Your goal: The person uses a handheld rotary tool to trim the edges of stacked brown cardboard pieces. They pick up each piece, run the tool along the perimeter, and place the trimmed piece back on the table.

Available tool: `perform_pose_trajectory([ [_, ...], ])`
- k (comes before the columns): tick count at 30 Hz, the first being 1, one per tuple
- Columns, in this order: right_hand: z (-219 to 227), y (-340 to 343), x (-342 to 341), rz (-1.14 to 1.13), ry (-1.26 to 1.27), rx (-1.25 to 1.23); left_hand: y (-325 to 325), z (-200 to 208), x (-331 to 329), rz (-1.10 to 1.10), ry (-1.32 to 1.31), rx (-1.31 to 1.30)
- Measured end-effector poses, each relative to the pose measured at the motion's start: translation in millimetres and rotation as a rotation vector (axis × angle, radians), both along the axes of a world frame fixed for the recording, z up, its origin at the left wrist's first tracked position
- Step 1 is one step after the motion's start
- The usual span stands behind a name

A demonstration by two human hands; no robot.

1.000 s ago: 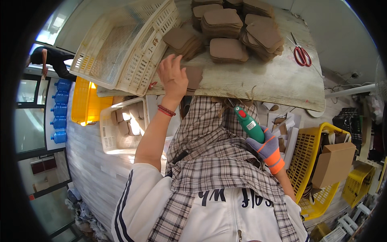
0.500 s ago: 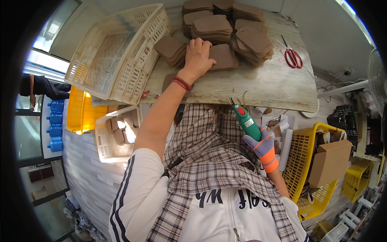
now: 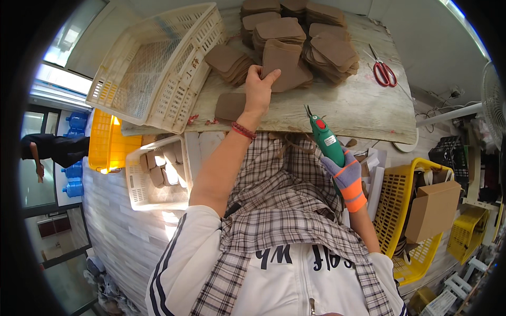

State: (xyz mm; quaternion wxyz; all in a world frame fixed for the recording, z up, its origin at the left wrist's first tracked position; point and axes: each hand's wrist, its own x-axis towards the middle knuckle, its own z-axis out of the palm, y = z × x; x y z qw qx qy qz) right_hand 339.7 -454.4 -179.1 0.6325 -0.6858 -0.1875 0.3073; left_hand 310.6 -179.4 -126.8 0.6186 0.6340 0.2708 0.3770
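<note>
My bare left hand [image 3: 258,95], with red bead bracelets at the wrist, pinches a brown rounded flat piece [image 3: 282,55] between thumb and fingers, tilted up above a low pile [image 3: 301,79] of similar pieces. Whether it is one piece or several is hard to tell. In my right hand [image 3: 345,173], gloved in purple and orange, is a green cordless electric cutter [image 3: 325,138] with a red button, its narrow metal blades pointing up over the table's near edge. Left of centre, a single brown piece [image 3: 230,107] lies by my left wrist.
Stacks of brown pieces [image 3: 333,51] fill the back of the wooden table [image 3: 369,113]. Red-handled scissors [image 3: 384,73] lie at right. White crates [image 3: 182,79] stand at left, with a smaller crate [image 3: 138,192] below. A yellow basket [image 3: 392,205] is at right; a person [image 3: 52,152] stands far left.
My left hand has lifted a brown piece off the low pile and drawn it nearer. The right hand has raised the cutter slightly. The person at far left has shifted.
</note>
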Motion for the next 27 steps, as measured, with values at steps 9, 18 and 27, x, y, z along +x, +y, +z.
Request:
perform_pose_trajectory([
  [9, 3.4, 1.8, 5.0, -0.061, 0.121, 0.079, -55.9, -15.3, -6.2, -0.211, -0.474, -0.679],
  [18, 11.7, -4.9, 5.1, -0.024, 0.167, 0.08, -61.9, -21.5, -5.1, -0.154, -0.508, -0.837],
  [27, 12.0, -9.3, 9.1, -0.007, 0.184, 0.078, -65.6, -30.5, -7.5, -0.252, -0.498, -0.849],
])
